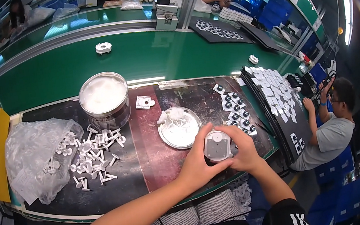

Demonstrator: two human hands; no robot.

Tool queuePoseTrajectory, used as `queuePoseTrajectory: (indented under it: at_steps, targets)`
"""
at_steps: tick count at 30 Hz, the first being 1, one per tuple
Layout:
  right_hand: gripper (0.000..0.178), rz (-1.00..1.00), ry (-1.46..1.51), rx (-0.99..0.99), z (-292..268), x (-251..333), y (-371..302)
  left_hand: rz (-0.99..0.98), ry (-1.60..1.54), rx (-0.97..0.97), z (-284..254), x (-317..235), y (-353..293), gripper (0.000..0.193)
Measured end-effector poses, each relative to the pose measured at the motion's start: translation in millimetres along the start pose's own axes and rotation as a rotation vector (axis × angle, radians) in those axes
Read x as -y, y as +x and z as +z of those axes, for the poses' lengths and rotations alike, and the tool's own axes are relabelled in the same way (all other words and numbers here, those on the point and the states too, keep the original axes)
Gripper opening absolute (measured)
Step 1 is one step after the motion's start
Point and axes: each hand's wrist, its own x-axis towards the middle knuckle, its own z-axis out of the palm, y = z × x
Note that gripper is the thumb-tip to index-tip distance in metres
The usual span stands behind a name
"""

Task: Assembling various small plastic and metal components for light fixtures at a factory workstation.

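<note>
Between both hands, just above the bench's front edge, is a small white-and-grey plastic housing [217, 146] with rounded sides. My left hand [197, 162] grips its left side, thumb below and index finger over the top. The fingers of my right hand [245, 151] wrap round the other side, and the thumbs nearly meet beneath it. Just beyond lies a round metal lid [179, 141] with white paste and a white lump on it. Several small white parts with black round pieces [236, 116] lie in rows to the right. A white square part [144, 102] rests behind the lid.
Left on the bench are a heap of white plastic pins [92, 156], a clear bag [36, 161] and a tin [110, 118] of white paste. A green belt [48, 82] runs behind, carrying white parts [103, 48]. At right, a person [329, 124] sits beside a black tray [287, 140].
</note>
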Motion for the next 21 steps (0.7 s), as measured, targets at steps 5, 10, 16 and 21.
queuePoseTrajectory:
  at_steps: [5,10,16,21]
  targets:
    - [0.077,-0.219,-0.175,-0.174,-4,-3,2,-0.046,-0.190,0.004,5,0,-5,0.119]
    - [0.085,-0.119,-0.098,-0.209,-11,-1,10,-0.008,-0.148,-0.068,8,7,-8,0.112]
    - [0.110,0.335,0.921,-0.112,4,-59,33,-0.089,-0.145,0.047,7,-4,-10,0.081]
    - [0.112,0.314,1.187,0.151,10,-82,86,-0.039,-0.127,0.077,7,0,-11,0.073]
